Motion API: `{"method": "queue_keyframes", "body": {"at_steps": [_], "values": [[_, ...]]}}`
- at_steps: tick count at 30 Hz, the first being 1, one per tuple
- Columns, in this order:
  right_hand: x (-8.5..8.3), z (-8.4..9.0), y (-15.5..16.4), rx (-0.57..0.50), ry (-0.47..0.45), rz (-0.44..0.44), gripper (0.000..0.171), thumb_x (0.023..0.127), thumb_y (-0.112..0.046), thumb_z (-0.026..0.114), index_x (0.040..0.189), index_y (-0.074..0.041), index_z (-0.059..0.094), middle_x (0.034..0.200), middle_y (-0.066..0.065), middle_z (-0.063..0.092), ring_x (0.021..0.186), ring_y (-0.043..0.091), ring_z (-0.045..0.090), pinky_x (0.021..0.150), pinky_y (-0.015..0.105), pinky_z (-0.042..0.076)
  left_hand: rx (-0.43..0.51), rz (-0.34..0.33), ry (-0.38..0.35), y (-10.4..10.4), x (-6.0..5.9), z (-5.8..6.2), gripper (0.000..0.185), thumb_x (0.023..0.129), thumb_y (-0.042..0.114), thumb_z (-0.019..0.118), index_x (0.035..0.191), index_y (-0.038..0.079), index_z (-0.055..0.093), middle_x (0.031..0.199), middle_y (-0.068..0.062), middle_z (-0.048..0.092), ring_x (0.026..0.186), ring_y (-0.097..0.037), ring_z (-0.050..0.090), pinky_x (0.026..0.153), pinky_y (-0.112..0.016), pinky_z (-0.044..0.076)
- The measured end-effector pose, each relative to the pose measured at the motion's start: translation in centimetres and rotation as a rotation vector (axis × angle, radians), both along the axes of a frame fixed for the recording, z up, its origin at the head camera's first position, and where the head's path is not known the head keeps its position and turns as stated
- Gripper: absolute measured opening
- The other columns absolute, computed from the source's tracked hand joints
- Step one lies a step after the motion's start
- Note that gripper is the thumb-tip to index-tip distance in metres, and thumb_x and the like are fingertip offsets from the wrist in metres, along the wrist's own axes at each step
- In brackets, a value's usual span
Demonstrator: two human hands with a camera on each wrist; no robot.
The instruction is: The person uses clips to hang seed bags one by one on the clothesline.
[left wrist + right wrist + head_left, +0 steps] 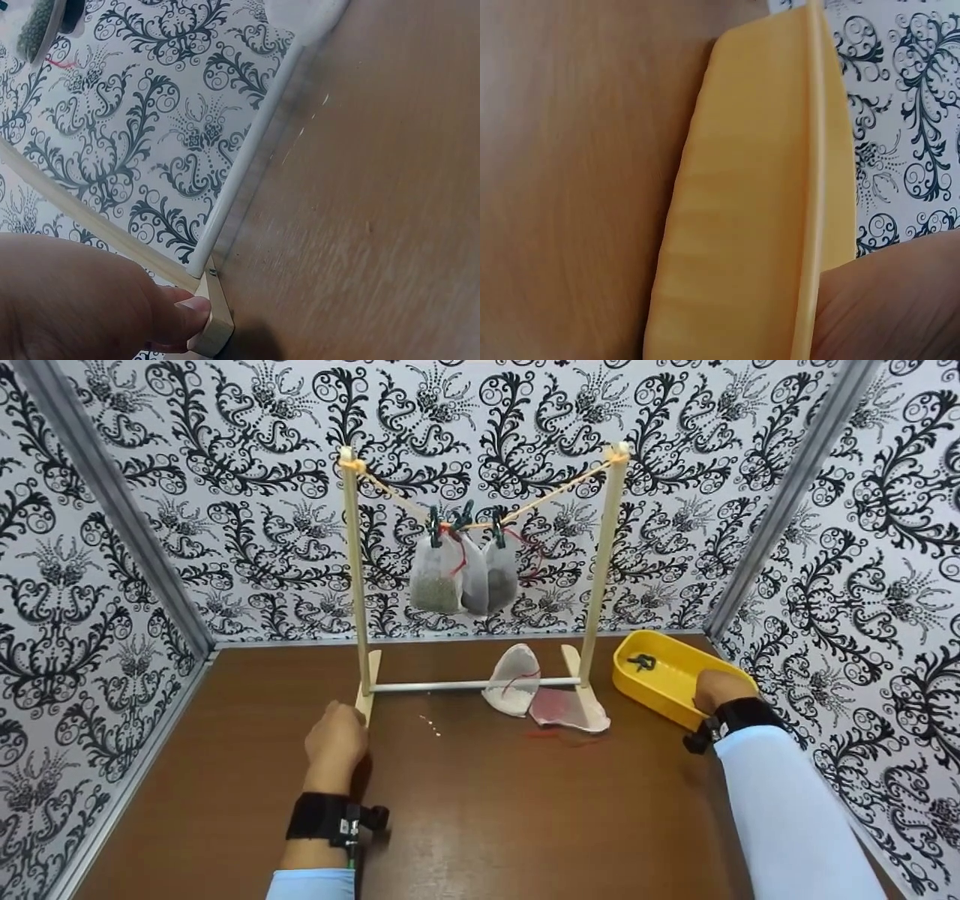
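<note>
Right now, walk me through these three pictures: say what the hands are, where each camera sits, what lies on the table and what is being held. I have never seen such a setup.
There is no machine here: a person works with two bare hands, wearing a camera on the head and one on each wrist.

The head view looks down on a brown wooden table walled with black-and-white patterned paper. On it stands a small wooden drying rack with a string, from which three mesh pouches hang by green clips. Two more mesh pouches lie at the rack's right foot. A yellow plastic tray holds one dark clip.

The left wrist view shows the left hand with a fingertip against the rack's wooden foot.

The right wrist view shows the tray's outer wall close up. The right hand reaches into the tray; its fingers are hidden, so any grasp cannot be seen.
</note>
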State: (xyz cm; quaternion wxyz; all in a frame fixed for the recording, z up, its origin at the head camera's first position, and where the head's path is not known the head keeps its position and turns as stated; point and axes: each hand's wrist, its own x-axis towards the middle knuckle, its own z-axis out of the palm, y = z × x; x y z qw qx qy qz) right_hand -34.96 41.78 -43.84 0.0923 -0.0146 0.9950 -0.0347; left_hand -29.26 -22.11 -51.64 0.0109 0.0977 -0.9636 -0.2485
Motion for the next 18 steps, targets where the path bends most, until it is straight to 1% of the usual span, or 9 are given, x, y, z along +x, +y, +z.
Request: {"method": "queue_keyframes", "body": {"at_steps": [3, 6, 8, 10, 11, 13, 15, 16, 18], "values": [[-1.1, -0.7, 0.3, -0.022, -0.007, 0.0, 0.024, 0.091, -0.01, 0.069, 0.068, -0.011, 0.061, 0.074, 0.008, 0.061, 0.072, 0.027, 0.057, 0.071, 0.038, 0.054, 0.013, 0.006, 0.002, -0.1, 0.1, -0.2, 0.027, 0.105, 0.008, 0.064, 0.123, 0.006, 0.084, 0.166, -0.033, 0.053, 0.128, -0.055, 0.072, 0.104, -0.071, 0.061], [-2.3, -0.9, 0.4, -0.113, 0.003, -0.03, 0.027, 0.091, -0.013, 0.07, 0.067, -0.014, 0.058, 0.073, 0.006, 0.061, 0.069, 0.023, 0.056, 0.064, 0.033, 0.049, 0.02, 0.006, 0.005, 0.0, 0.0, -0.1, 0.027, 0.105, 0.008, 0.065, 0.124, 0.005, 0.083, 0.16, -0.03, 0.058, 0.122, -0.053, 0.073, 0.102, -0.07, 0.061], [-2.9, -0.6, -0.1, -0.199, 0.026, -0.048, 0.027, 0.095, -0.016, 0.072, 0.071, -0.011, 0.06, 0.076, 0.008, 0.063, 0.071, 0.025, 0.058, 0.063, 0.032, 0.049, 0.021, 0.009, 0.007, 0.0, 0.0, -0.1, 0.025, 0.104, 0.008, 0.065, 0.122, 0.004, 0.083, 0.153, -0.028, 0.062, 0.118, -0.051, 0.074, 0.1, -0.07, 0.061], [-3.2, 0.0, -0.9, -0.284, 0.061, -0.048, 0.023, 0.1, -0.018, 0.072, 0.082, -0.004, 0.067, 0.083, 0.012, 0.067, 0.076, 0.026, 0.062, 0.065, 0.032, 0.049, 0.016, 0.013, 0.012, 0.0, 0.0, -0.1, 0.024, 0.104, 0.007, 0.066, 0.12, 0.004, 0.083, 0.148, -0.027, 0.064, 0.116, -0.05, 0.075, 0.098, -0.069, 0.062], [-3.3, 0.4, -1.4, -0.317, 0.083, -0.047, 0.025, 0.104, -0.021, 0.072, 0.089, 0.0, 0.071, 0.088, 0.015, 0.07, 0.078, 0.027, 0.063, 0.066, 0.032, 0.05, 0.014, 0.016, 0.014, 0.0, 0.0, -0.1, 0.023, 0.104, 0.007, 0.066, 0.119, 0.004, 0.083, 0.145, -0.025, 0.065, 0.114, -0.049, 0.075, 0.097, -0.069, 0.062], [-3.1, 1.1, -2.6, -0.391, 0.121, -0.051, 0.031, 0.109, -0.027, 0.072, 0.108, 0.004, 0.076, 0.101, 0.02, 0.075, 0.084, 0.026, 0.065, 0.068, 0.031, 0.052, 0.01, 0.018, 0.013, 0.0, 0.0, 0.0, 0.021, 0.104, 0.008, 0.066, 0.116, 0.005, 0.083, 0.142, -0.024, 0.066, 0.112, -0.048, 0.076, 0.095, -0.068, 0.062], [-2.8, 1.6, -3.9, -0.481, 0.157, -0.053, 0.036, 0.112, -0.029, 0.072, 0.121, 0.005, 0.076, 0.112, 0.024, 0.077, 0.085, 0.024, 0.064, 0.069, 0.029, 0.052, 0.007, 0.014, 0.009, -0.1, 0.0, 0.1, 0.02, 0.104, 0.009, 0.066, 0.114, 0.005, 0.083, 0.138, -0.023, 0.067, 0.111, -0.049, 0.076, 0.094, -0.068, 0.062], [-2.6, 1.7, -4.6, -0.543, 0.159, -0.059, 0.037, 0.113, -0.029, 0.072, 0.126, 0.005, 0.075, 0.117, 0.025, 0.077, 0.087, 0.022, 0.066, 0.069, 0.029, 0.055, 0.005, 0.012, 0.006, -0.2, 0.0, 0.2, 0.02, 0.103, 0.009, 0.067, 0.114, 0.006, 0.083, 0.136, -0.023, 0.068, 0.111, -0.049, 0.075, 0.094, -0.068, 0.062], [-2.1, 1.8, -6.2, -0.682, 0.147, -0.038, 0.037, 0.114, -0.023, 0.07, 0.134, 0.008, 0.072, 0.125, 0.029, 0.077, 0.09, 0.018, 0.07, 0.072, 0.028, 0.061, 0.002, 0.014, 0.0, -0.3, 0.1, 0.4, 0.019, 0.102, 0.011, 0.069, 0.114, 0.006, 0.084, 0.132, -0.022, 0.07, 0.112, -0.049, 0.075, 0.094, -0.068, 0.063]]}}
